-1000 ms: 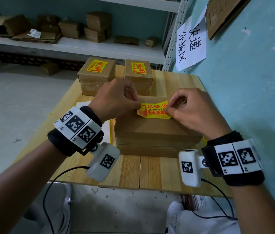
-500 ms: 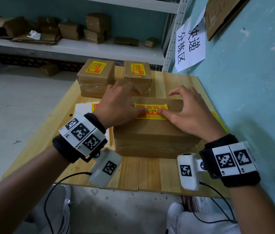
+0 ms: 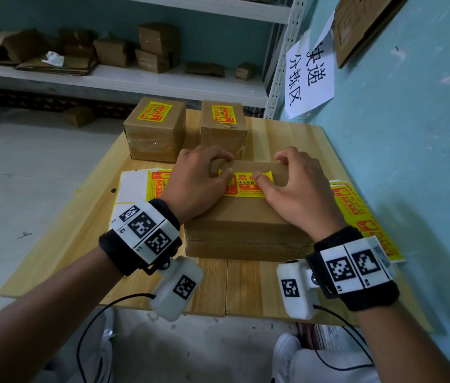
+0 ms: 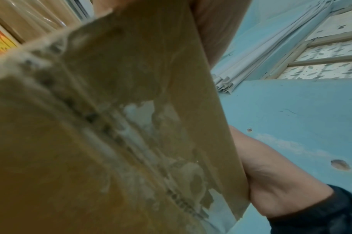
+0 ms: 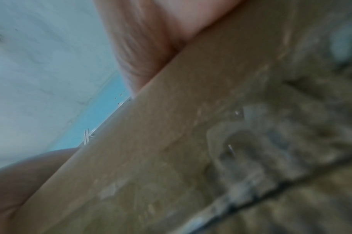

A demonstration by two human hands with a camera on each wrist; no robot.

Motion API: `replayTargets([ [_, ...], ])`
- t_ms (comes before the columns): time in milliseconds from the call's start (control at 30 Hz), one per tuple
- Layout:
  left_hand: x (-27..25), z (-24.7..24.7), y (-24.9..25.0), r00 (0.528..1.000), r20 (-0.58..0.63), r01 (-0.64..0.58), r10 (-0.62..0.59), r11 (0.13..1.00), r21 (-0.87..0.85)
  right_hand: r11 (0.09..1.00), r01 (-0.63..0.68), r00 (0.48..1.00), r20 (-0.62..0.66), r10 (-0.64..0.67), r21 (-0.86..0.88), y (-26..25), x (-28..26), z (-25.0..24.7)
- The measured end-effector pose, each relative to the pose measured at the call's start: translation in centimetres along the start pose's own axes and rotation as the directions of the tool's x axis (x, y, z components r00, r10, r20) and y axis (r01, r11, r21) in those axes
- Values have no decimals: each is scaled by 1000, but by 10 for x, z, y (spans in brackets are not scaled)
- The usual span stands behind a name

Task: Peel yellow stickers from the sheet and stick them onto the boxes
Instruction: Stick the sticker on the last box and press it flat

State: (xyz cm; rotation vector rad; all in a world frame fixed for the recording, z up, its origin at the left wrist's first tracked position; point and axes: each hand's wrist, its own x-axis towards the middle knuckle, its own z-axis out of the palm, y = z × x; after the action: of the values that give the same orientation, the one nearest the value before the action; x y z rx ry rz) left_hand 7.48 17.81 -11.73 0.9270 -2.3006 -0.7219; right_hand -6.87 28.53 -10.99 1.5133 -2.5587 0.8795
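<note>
A flat brown box (image 3: 246, 225) lies on the wooden table (image 3: 243, 283) in the head view. On its top is a yellow sticker (image 3: 246, 181) with red print. My left hand (image 3: 219, 165) and right hand (image 3: 273, 168) both rest on the box. Their thumbs press on the sticker's two ends and their fingers curl over the box's far edge. The left wrist view shows only the box's side (image 4: 111, 142) and my right wrist (image 4: 281, 182). The right wrist view is filled by blurred cardboard (image 5: 191, 158).
Two smaller boxes (image 3: 154, 134) (image 3: 222, 128), each with a yellow sticker on top, stand at the table's back. A partly used sticker sheet (image 3: 135, 186) lies left of the flat box, another sheet (image 3: 356, 208) at the right by the blue wall (image 3: 411, 161). Shelves with cartons stand behind.
A second ago both hands pinched the sticker above the box. They then laid it flat and pressed it down. Now the fingers have curled over the far edge, with the thumbs on the sticker.
</note>
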Motion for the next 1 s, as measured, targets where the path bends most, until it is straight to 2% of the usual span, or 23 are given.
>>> replayTargets([
  [467,2,2,-6,1000,6,-9,9,999,-47,1000,20,999,-43,-21,-12,3,0,1],
  [567,5,4,-9,1000,23,20,-17,992,-123,1000,29,999,-40,-29,5,3,0,0],
  [667,4,1,-6,993,103,71,-55,986,-150,995,23,999,22,-25,102,2,-2,-3],
  [800,-2,-5,-1,981,182,72,-62,996,-54,979,-6,989,144,-24,205,9,-2,-10],
  [1000,-3,-17,-2,953,289,124,-90,987,-101,953,-9,977,207,-56,303,19,-2,-15],
])
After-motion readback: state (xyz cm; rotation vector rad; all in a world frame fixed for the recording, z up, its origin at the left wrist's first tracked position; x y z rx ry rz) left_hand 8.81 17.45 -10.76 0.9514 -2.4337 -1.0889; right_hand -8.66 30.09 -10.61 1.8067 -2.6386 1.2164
